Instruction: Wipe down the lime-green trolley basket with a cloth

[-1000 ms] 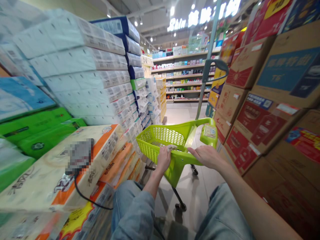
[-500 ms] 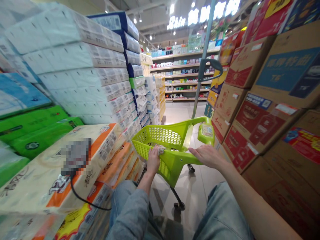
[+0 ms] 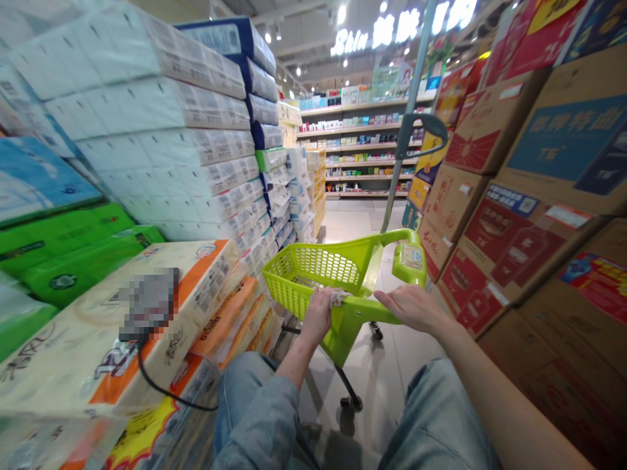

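A lime-green plastic shopping cart (image 3: 313, 264) with a perforated basket stands in front of my knees, on dark legs with casters. My left hand (image 3: 318, 310) is closed over the basket's near rim, with a crumpled whitish wipe (image 3: 337, 297) pressed between its fingers and the plastic. Farther right, my right hand (image 3: 409, 305) grips the green frame near the handle end, its thumb lying on top and its other fingers mostly hidden below. A label panel (image 3: 411, 256) sits on the handle beyond it.
Tissue packs (image 3: 206, 137) are stacked high on the left. A pixelated device (image 3: 149, 300) with a black cable lies on a cream pack (image 3: 73, 333). Cartons (image 3: 524, 228) wall the right side. A grey pole (image 3: 399, 156) with a loop handle rises behind the cart; shelves (image 3: 362, 147) stand beyond.
My left hand has slid to the right along the cart's near rim with the wipe. My right hand keeps its grip, and the view has shifted slightly.
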